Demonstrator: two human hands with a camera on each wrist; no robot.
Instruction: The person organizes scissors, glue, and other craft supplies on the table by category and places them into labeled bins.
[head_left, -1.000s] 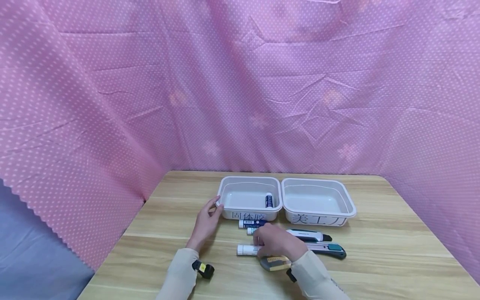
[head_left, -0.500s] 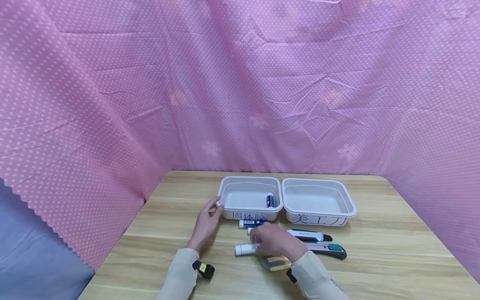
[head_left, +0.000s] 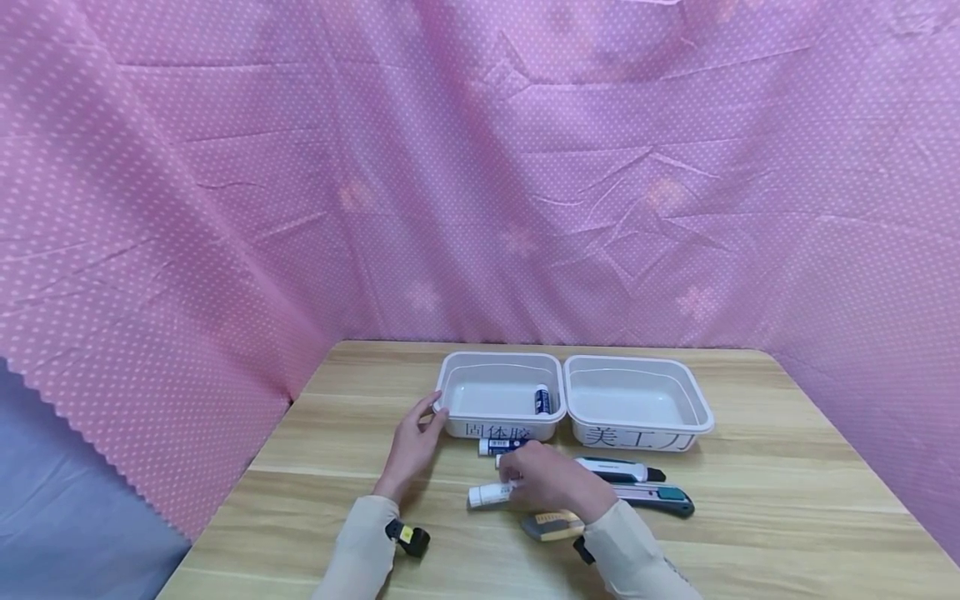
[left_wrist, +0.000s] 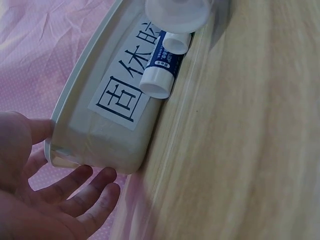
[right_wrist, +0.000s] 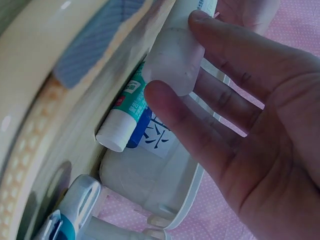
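My left hand (head_left: 411,442) holds the left end of a white plastic box (left_wrist: 120,145), its thumb at the rim and fingers against the end wall. A dark blue glue stick (head_left: 542,400) leans inside that box. My right hand (head_left: 551,479) pinches a white glue stick (right_wrist: 175,55) between thumb and fingers, its white end (head_left: 480,497) pointing left and tipped toward the table. Just in front of the box lies a blue glue stick (left_wrist: 160,75). Beside it is a green glue stick (right_wrist: 122,107), mostly covered by my right hand in the head view.
A second white box (head_left: 637,437) with a printed label stands right of the first. Two utility knives, one white and black (head_left: 611,469) and one grey and green (head_left: 660,497), lie in front of it. A yellow and grey cutter (head_left: 553,526) sits nearest me, below my right hand.
The white glue stick has shifted slightly left and tilted in my right hand's grip, coming up from lying flat. My left hand has stayed at the box.
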